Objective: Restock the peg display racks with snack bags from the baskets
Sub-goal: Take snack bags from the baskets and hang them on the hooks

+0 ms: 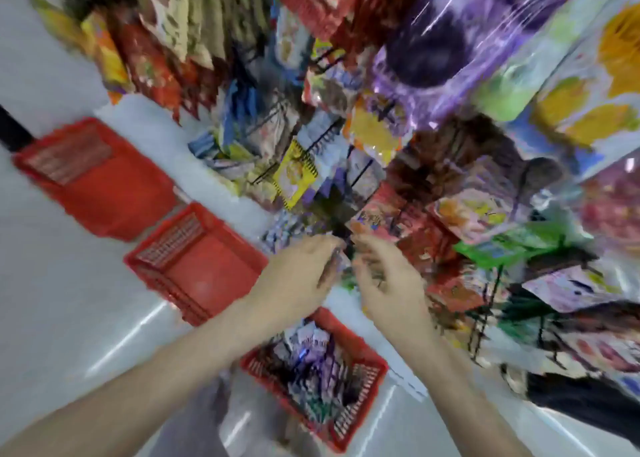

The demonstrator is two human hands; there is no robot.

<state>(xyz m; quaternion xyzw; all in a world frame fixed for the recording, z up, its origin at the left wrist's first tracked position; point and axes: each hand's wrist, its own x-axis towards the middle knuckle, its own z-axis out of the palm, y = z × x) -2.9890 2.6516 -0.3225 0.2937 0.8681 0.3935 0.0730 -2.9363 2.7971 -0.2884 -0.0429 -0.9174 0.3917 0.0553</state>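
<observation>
Blur stops us telling what our left hand (301, 276) and right hand (388, 283) hold, curled fingers (367, 244) meeting at the rack (360, 172) above a stocked basket (360, 404).

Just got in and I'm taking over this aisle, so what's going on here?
A person is restocking the display rack of hanging snacks. Both hands meet low on the rack. The left hand pinches a small packet, and blur hides whether the right hand holds it too. On the floor below, the nearest red basket has snack bags in it. The middle red basket and the far red basket look empty.
</observation>
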